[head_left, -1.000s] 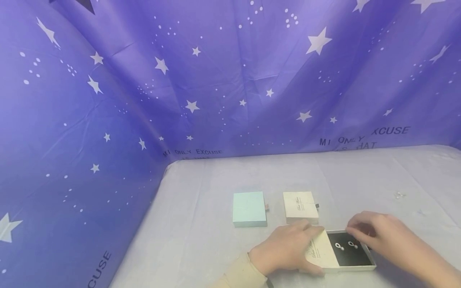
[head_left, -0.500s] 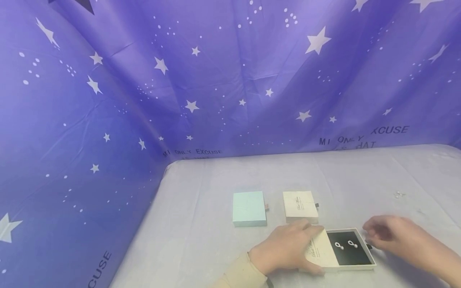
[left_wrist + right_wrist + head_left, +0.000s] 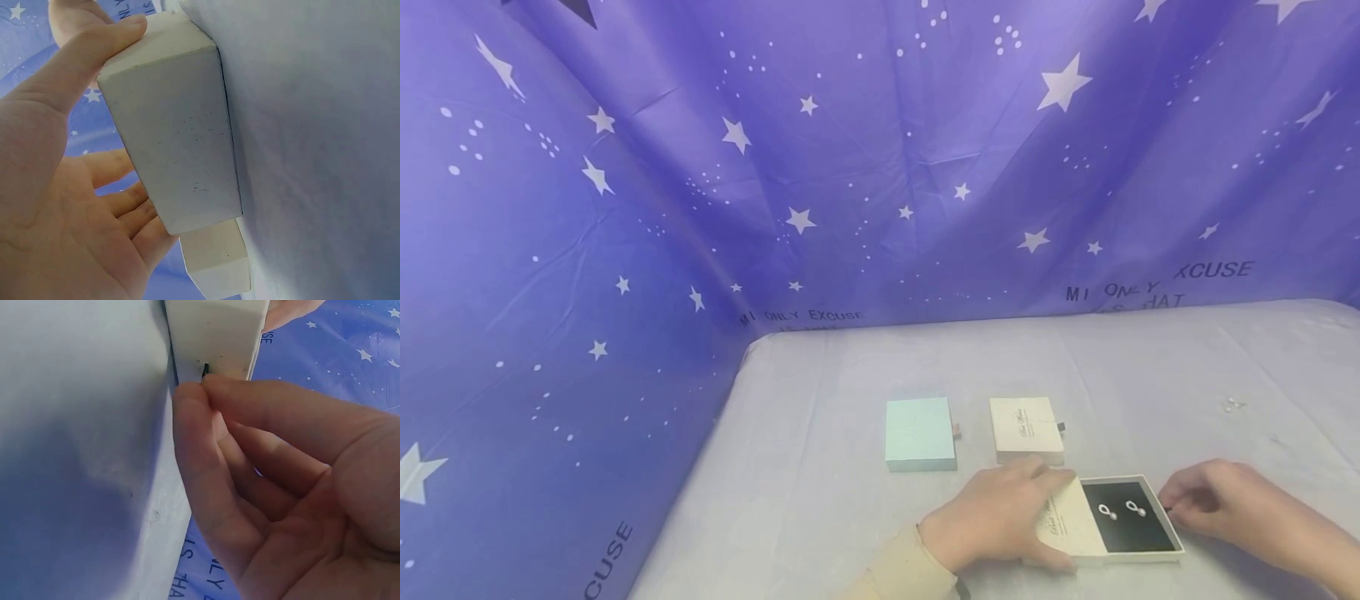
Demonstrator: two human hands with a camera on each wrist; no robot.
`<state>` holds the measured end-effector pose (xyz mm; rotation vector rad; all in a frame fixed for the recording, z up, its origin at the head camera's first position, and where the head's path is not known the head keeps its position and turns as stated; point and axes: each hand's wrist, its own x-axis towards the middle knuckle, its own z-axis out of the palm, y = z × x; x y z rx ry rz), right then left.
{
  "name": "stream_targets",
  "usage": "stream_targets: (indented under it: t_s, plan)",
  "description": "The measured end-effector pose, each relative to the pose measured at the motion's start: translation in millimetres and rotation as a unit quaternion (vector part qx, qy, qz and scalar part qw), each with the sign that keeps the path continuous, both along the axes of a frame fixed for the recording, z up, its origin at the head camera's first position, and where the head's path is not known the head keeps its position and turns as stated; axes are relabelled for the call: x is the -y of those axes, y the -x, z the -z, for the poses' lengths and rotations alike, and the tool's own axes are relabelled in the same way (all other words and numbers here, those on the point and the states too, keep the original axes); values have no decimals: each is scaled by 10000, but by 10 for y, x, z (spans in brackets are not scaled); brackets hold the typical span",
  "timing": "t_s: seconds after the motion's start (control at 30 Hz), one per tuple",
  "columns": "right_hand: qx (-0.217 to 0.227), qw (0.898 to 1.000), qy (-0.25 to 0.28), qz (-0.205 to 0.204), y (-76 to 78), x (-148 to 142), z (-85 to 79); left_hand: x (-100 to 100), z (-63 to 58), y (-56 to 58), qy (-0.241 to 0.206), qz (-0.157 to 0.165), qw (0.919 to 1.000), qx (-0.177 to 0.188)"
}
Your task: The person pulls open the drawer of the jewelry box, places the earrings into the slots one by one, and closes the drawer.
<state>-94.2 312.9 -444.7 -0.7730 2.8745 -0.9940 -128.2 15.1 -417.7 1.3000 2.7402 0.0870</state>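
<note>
A cream drawer-style jewelry box [image 3: 1081,533] lies on the table, its drawer [image 3: 1150,542] pulled out to the right. On the drawer's black pad sits a pair of silvery earrings [image 3: 1136,507] with pearl-like drops. My left hand [image 3: 1000,517] grips the box's cover, thumb at the near side and fingers at the far side; the left wrist view shows the cover's plain end [image 3: 175,144]. At the drawer's right end, my right hand [image 3: 1221,500] pinches the small black pull tab [image 3: 205,370] between thumb and forefinger. Most of the tab is hidden by the fingertips.
Behind the left hand stands another cream box [image 3: 1024,427] with a black tab. A mint-green box [image 3: 919,433] is to its left. Small pearl-like pieces [image 3: 1232,406] lie at the right on the white cloth. A purple star-print curtain [image 3: 880,167] rises behind the table.
My right hand has moved from the drawer's far edge, to the right and nearer, and has taken hold of the black pull tab. The left hand and the box stay where they were.
</note>
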Motion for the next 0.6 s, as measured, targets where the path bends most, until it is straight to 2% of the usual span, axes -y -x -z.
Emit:
stream_targets:
  t_s: [0.4, 0.6]
  plan:
    - [118, 9996, 162, -191, 24, 8, -4, -2, -16, -7, -4, 17, 10000, -21]
    - [26, 9995, 216, -249, 25, 51, -18, -6, -20, -10, 1, 3, 10000, 4]
